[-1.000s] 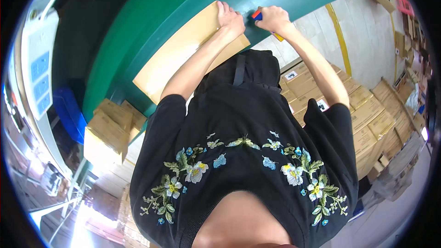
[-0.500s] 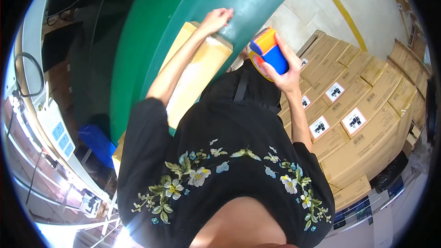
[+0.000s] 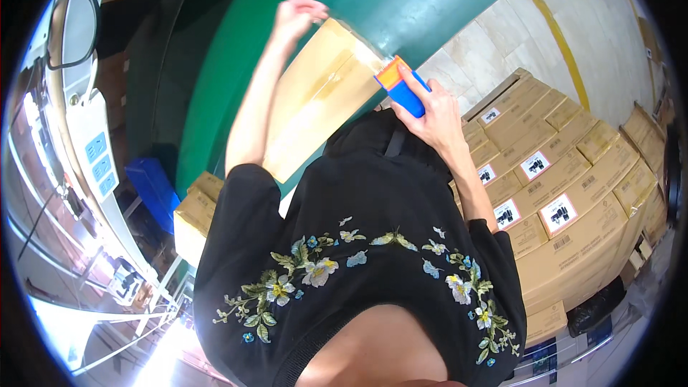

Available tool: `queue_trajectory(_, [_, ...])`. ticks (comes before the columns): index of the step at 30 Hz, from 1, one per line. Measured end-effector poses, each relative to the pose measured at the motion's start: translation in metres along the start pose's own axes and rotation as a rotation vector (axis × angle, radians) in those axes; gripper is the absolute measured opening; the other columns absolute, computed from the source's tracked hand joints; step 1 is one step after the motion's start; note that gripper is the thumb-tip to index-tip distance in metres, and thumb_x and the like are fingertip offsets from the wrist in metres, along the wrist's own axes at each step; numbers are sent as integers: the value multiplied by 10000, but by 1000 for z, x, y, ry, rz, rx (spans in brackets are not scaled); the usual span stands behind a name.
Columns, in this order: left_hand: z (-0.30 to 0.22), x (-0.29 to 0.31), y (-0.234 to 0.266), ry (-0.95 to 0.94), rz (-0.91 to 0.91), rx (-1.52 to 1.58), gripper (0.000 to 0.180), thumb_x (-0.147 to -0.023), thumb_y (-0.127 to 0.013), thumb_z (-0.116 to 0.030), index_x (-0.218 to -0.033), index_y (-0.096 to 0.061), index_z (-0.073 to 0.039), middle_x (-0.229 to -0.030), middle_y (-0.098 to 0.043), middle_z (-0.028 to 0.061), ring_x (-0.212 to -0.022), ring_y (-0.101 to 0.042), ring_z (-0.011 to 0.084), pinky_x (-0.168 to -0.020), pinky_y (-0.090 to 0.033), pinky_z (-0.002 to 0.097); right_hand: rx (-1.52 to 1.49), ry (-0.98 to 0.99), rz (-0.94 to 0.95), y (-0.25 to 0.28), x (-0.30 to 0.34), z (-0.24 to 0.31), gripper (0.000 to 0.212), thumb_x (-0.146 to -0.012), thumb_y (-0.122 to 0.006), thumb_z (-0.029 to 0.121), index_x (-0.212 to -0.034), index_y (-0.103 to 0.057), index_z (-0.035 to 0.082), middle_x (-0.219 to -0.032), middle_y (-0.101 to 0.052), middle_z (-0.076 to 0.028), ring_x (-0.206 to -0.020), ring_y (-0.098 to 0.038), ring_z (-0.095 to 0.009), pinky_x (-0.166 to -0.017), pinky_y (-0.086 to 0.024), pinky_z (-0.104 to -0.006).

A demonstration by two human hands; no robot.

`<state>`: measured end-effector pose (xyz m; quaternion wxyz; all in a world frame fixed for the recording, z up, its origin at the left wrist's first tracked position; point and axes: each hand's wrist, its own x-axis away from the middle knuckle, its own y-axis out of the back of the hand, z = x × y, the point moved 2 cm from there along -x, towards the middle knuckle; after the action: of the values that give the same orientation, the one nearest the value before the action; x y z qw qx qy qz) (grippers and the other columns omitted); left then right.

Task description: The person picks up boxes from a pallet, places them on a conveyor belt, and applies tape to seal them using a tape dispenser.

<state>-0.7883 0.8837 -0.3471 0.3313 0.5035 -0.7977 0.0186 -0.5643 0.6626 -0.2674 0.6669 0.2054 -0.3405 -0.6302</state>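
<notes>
A long tan cardboard box [image 3: 308, 107] lies slantwise on the green surface before me, with a glossy tape strip along its top. My right hand [image 3: 433, 111] grips a blue and orange tape dispenser [image 3: 407, 93]. The dispenser's orange head is against the right corner of the box's far end. At the far-left corner is my left hand [image 3: 297, 20], slightly blurred, its fingers curled together. A faint shiny line runs along the far edge between both hands. What the left fingers pinch, if anything, is too small to make out.
To the right, beside a floor with a yellow line [image 3: 555, 36], stands a large stack of cartons [image 3: 559, 244]. On the left are a blue bin [image 3: 153, 190], a smaller carton [image 3: 197, 208] and a white rail with sockets [image 3: 100, 158]. The green bench [image 3: 416, 7] extends beyond the box.
My left hand has moved left to the box's far-left corner. The right hand has lowered and turned the dispenser onto the far-right corner. More of the box's top shows now.
</notes>
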Motion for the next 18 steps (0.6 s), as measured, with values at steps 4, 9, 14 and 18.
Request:
queue_trajectory(4, [26, -36, 6, -97, 199, -95, 97, -838, -616, -53, -912, -659, -8, -833, -675, 58, -772, -603, 98, -689, -467, 234, 37, -1, -1, -20, 2, -14, 644, -708, -693, 383, -1312, -498, 274, -804, -569, -176, -653, -608, -333, -583, -503, -412])
queue_trajectory(9, [62, -53, -3, -134, 30, -201, 146, -803, -689, -109, -915, -691, -15, -770, -686, 31, -670, -597, 72, -648, -478, 229, 6, -79, 31, -41, -6, -22, 634, -710, -687, 396, -1304, -506, 270, -759, -535, -172, -631, -594, -337, -586, -498, -422])
queue_trajectory(14, [62, -25, -15, -315, -303, -474, 343, -834, -658, -317, -1032, -667, -37, -1175, -595, 166, -857, -645, 211, -740, -510, 338, 12, -88, -9, -59, -2, -36, 634, -706, -706, 380, -1301, -518, 269, -682, -518, -147, -587, -569, -318, -574, -476, -414])
queue_trajectory(18, [62, 12, -36, -164, -175, -446, 466, -830, -621, -424, -1195, -601, -135, -1141, -613, 185, -1026, -612, 316, -881, -475, 402, 4, -53, -58, -60, -4, -38, 626, -720, -697, 364, -1309, -506, 272, -704, -520, -148, -594, -570, -325, -571, -472, -418])
